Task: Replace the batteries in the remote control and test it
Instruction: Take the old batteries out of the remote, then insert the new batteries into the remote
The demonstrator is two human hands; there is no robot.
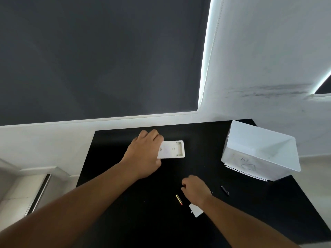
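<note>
A white remote control (172,149) lies back-up on the black table (206,144), its battery bay open at the right end. My left hand (143,154) grips its left end. My right hand (194,189) rests lower on the table with fingers curled around something small and dark at its fingertips; I cannot make out what it is. A gold and red battery (179,199) lies just left of that hand. A black battery (225,190) lies to the right. The white battery cover (196,210) sits under my right wrist.
A white plastic bin (259,153) stands tilted at the table's back right. A white wall and a dark window blind (98,56) rise behind the table. The table's left edge drops to a pale floor.
</note>
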